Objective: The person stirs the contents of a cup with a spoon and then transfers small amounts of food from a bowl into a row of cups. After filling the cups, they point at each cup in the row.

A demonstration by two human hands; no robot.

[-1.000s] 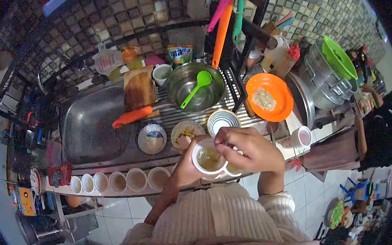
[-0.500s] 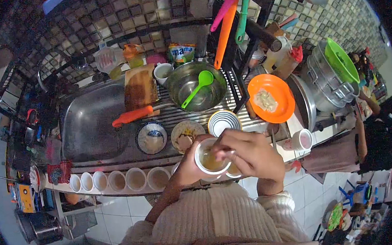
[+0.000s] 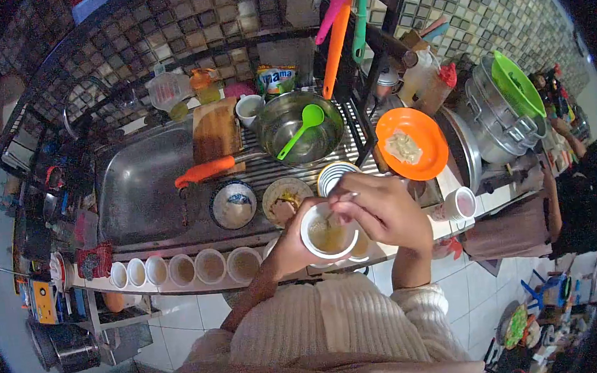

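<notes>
My left hand (image 3: 290, 246) is wrapped round a white cup (image 3: 332, 256) with yellowish liquid inside, held in front of my body. Over its rim, my right hand (image 3: 389, 211) pinches a thin spoon-like utensil (image 3: 327, 221) that dips into the liquid; its lower end is hidden. Several filled white cups (image 3: 210, 266) stand in a row along the counter edge to the left, and another is partly hidden under my right hand. Just beyond my hands are a bowl of white powder (image 3: 233, 207), a patterned plate (image 3: 290, 189) with some food, and striped stacked bowls (image 3: 336, 173).
A steel pan (image 3: 294, 145) holding a green spoon (image 3: 301, 130) sits on the ribbed drainer, its orange handle reaching over the sink (image 3: 148, 188). An orange plate (image 3: 432, 149) with pale food lies right. Stacked white cups (image 3: 462, 204) lie near the edge. Another person (image 3: 573, 200) is far right.
My right hand has risen slightly at the cup, uncovering more of the liquid. The cup has shifted a little to the right in view.
</notes>
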